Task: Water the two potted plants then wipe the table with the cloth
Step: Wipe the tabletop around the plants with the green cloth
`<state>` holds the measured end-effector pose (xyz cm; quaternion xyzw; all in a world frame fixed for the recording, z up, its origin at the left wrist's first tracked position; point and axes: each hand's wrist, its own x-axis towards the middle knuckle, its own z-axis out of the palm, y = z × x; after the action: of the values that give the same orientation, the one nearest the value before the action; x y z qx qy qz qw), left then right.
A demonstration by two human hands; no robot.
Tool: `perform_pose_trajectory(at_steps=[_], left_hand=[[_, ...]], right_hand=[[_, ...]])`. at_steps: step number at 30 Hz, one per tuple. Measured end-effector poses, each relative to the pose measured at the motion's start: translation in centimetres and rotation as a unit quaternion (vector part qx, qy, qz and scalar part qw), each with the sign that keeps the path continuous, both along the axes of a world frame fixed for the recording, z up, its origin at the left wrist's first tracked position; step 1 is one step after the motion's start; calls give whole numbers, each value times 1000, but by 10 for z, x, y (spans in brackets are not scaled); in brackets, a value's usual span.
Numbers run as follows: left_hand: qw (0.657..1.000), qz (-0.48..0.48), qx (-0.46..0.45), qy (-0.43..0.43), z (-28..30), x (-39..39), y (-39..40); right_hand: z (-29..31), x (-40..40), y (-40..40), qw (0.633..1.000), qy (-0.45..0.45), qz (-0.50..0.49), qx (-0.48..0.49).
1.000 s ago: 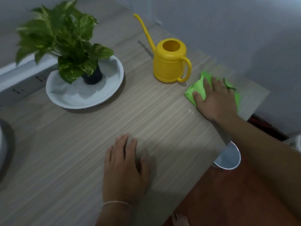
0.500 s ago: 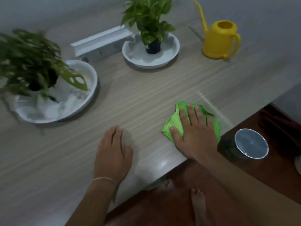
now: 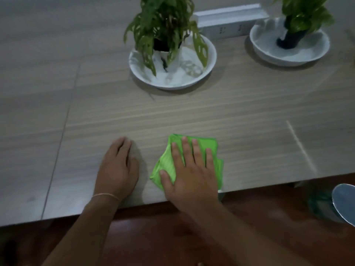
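A bright green cloth [image 3: 203, 144] lies crumpled on the wooden table [image 3: 230, 112] near its front edge. My right hand [image 3: 190, 171] presses flat on the cloth, fingers spread. My left hand [image 3: 118, 167] rests palm down on the bare table just left of the cloth, holding nothing. Behind them stands a potted plant with holed leaves [image 3: 163, 22] in a white dish [image 3: 211, 60]. A second potted plant [image 3: 305, 12] in a dark pot stands in another white dish [image 3: 259, 48] at the back right. The watering can is out of view.
A white box-like block [image 3: 230, 22] lies between the two dishes at the back. A round metal-topped bin [image 3: 343, 202] stands on the reddish floor beyond the table's front edge, at the right. A seam runs across the table at the left.
My right hand has slid the cloth leftwards along the front edge, from beside the yellow watering can to close by my left hand. The view has swung left; the can has left the frame.
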<state>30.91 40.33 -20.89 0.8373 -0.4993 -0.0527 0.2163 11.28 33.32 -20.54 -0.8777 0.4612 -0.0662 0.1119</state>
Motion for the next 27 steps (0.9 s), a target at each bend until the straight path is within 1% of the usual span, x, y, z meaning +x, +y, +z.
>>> perform_pose_trajectory(at_steps=[2,3,5,7,9,14,17,19,22,25,27], left_hand=[[998,-43,18,-39,1,17,14],[997,-39,23,-57,2,23,20],[997,17,13,-70,0,25,28],[994,80,-8,-68,-1,22,29],[992,110,-10,-64,-1,20,27],[992,111,11,-60,6,22,24],[991,117,31,-55,7,21,23],[991,113,42,-55,6,22,24],[992,109,42,-53,2,22,25],[993,109,28,-46,1,20,26],[993,112,18,-39,1,19,28]], right_hand=[[-2,0,-7,1000,7,21,-8],[-2,4,-13,999,9,32,-9],[0,24,-31,998,21,57,-8],[2,54,-52,996,31,80,1],[3,88,-73,995,38,93,17],[5,172,-108,995,36,84,29],[8,194,-113,994,46,96,27],[7,189,-107,995,42,90,22],[5,158,-76,997,10,75,20],[9,96,-25,995,-6,102,18],[8,45,-4,993,20,112,12]])
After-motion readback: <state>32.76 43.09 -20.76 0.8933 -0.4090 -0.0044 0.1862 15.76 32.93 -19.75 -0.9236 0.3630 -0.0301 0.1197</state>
